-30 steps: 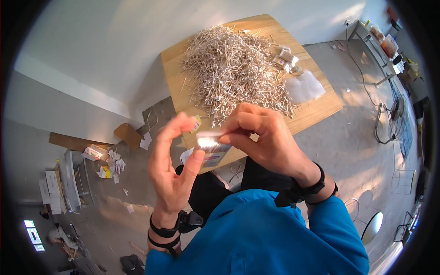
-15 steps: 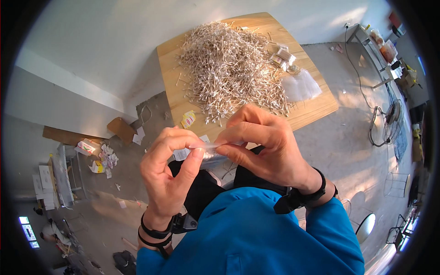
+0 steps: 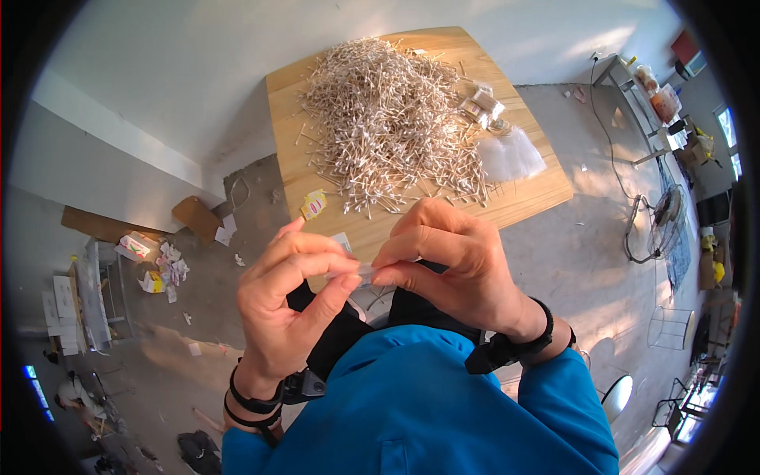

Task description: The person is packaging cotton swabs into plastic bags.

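Note:
Both hands pinch a small clear plastic bag [image 3: 365, 273] in front of my body, near the table's front edge. My left hand [image 3: 293, 289] grips its left end between thumb and fingers. At the other end my right hand [image 3: 455, 261] holds it between thumb and forefinger. The bag's lower part is mostly hidden by the fingers. On the wooden table [image 3: 522, 198] beyond my hands lies a large heap of cotton swabs [image 3: 388, 119]. To the heap's right are a stack of flat clear bags [image 3: 511, 154] and several filled packets [image 3: 481, 104].
A yellow-and-white printed packet [image 3: 313, 204] lies at the table's left edge. Cardboard [image 3: 196, 218] and paper scraps [image 3: 172, 265] litter the floor on the left. A fan [image 3: 661, 222] stands on the right, with a cable running to the wall. A side bench [image 3: 625, 79] holds assorted goods.
The bag between my hands has changed shape and shows less below my fingers. My fingertips sit slightly lower, and the whole view has shifted a little.

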The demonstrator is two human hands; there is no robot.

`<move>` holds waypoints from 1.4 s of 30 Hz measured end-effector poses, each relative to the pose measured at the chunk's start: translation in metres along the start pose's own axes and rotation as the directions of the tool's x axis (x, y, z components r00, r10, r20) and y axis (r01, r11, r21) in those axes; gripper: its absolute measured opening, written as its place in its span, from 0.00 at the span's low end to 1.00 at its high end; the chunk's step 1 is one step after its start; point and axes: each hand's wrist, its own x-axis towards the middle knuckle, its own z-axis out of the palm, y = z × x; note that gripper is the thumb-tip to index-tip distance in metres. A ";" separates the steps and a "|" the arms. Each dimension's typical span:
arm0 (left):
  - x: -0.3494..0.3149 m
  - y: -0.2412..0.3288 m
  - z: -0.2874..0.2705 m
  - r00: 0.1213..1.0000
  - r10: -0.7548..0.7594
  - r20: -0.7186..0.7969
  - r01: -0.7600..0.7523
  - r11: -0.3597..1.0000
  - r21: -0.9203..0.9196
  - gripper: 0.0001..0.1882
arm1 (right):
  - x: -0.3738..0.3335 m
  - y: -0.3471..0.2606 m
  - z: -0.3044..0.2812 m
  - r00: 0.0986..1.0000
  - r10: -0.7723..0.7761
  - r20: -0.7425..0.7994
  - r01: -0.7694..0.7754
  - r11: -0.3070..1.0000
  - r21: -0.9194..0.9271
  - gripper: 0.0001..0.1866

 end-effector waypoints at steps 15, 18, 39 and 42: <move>-0.011 -0.014 0.000 0.999 0.013 0.041 -0.015 0.998 0.054 0.04 | -0.008 0.000 -0.002 0.994 0.080 0.078 -0.073 0.994 -0.083 0.15; -0.011 -0.015 0.001 0.999 0.009 0.047 -0.010 1.000 0.026 0.04 | -0.010 0.002 -0.002 0.992 0.110 0.063 -0.105 0.991 -0.085 0.17; -0.015 -0.018 0.005 0.994 0.099 0.034 -0.103 0.987 0.127 0.07 | -0.010 0.009 0.005 0.996 -0.004 0.085 0.011 0.997 -0.076 0.08; -0.016 -0.019 0.004 0.996 0.076 0.051 -0.082 0.988 0.128 0.07 | -0.011 0.010 0.005 0.996 -0.015 0.091 0.024 0.995 -0.099 0.09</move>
